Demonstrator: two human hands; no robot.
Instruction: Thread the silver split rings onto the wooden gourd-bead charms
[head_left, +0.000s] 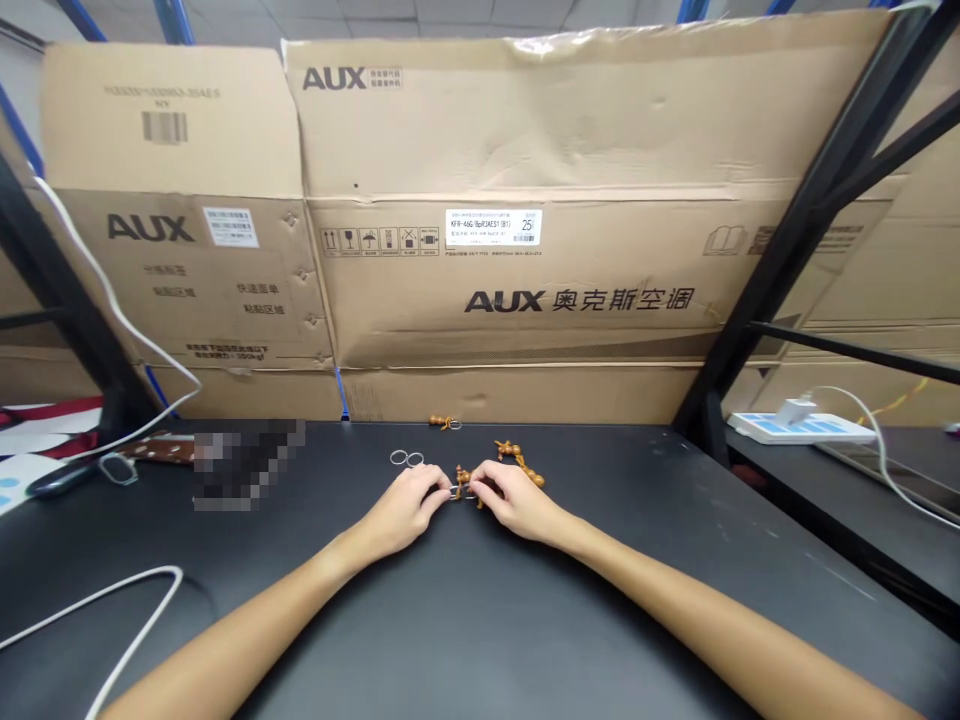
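Observation:
My left hand (405, 510) is closed in a pinch on the left side of a small metal key ring (457, 493). Across from it, the fingertips of my right hand (516, 502) pinch at the ring's other side. A brown gourd-shaped bead pendant (463, 475) with an orange cord is at the ring, partly hidden by my fingers. Just behind my right hand lie more brown bead pendants, one further back (510, 449) and another (535, 478) touching or almost touching my knuckles. Two loose key rings (407, 458) lie beyond my left hand.
A finished-looking pendant with a ring (442, 422) lies by the cardboard boxes (510, 390) at the back of the black table (420, 640). White cables (150, 575) cross the left side. A power strip (799, 428) stands at right, past a black metal frame (720, 380).

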